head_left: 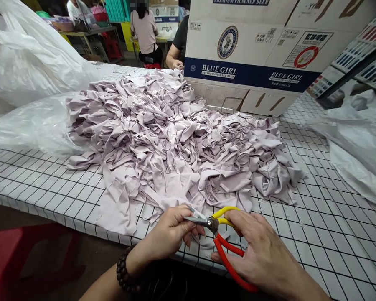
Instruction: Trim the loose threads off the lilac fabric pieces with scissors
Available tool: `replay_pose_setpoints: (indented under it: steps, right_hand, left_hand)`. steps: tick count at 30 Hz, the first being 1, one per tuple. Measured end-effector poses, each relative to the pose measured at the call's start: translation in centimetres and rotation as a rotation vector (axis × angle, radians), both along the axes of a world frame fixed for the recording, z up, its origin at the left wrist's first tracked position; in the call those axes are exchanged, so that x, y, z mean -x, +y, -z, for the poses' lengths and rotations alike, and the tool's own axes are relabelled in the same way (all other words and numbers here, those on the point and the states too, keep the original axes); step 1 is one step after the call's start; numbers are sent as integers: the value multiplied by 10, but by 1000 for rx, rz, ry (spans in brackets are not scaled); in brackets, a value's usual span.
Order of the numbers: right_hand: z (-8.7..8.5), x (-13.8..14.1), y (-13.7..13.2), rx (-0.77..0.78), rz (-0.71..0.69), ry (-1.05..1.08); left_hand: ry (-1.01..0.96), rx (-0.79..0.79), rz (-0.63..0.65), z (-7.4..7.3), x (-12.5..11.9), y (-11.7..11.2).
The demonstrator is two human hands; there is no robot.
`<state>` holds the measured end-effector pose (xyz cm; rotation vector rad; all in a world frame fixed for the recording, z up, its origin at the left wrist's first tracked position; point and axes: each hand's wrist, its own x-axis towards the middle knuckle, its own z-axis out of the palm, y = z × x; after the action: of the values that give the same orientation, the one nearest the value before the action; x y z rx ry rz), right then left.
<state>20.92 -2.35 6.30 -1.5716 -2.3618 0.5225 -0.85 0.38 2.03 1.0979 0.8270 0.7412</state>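
My right hand (257,246) grips a pair of scissors (212,225) by its handles, one yellow and one red. The blades are parted and point left, with a bit of pale fabric (198,215) between them. Fingers of my left hand (172,230), which wears a dark beaded bracelet, pinch that fabric right beside the blades. Just beyond both hands spreads a big heap of pale pinkish-lilac fabric pieces (175,138), crumpled and overlapping. Its near pieces reach almost to my left hand.
The heap lies on a table with a white grid-patterned cloth (332,234). A large beer carton (257,46) stands behind it. Clear plastic bags (34,125) lie left, a white bag (363,138) right. A red stool (15,251) is lower left. Other people sit beyond.
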Motion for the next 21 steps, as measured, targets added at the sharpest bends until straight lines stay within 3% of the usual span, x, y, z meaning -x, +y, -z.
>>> replay_pose_setpoints:
  steps: [4,12,21]
  right_hand:
    - [-2,2,-1,20,22,-14]
    - [0,1,-6,-19,28,-4]
    - [0,2,-8,-74,4,44]
  left_hand:
    - [45,-57,0,-2,1,0]
    - [171,-328,-38,-7,2,-2]
    - [134,-275,-24,-7,1,-6]
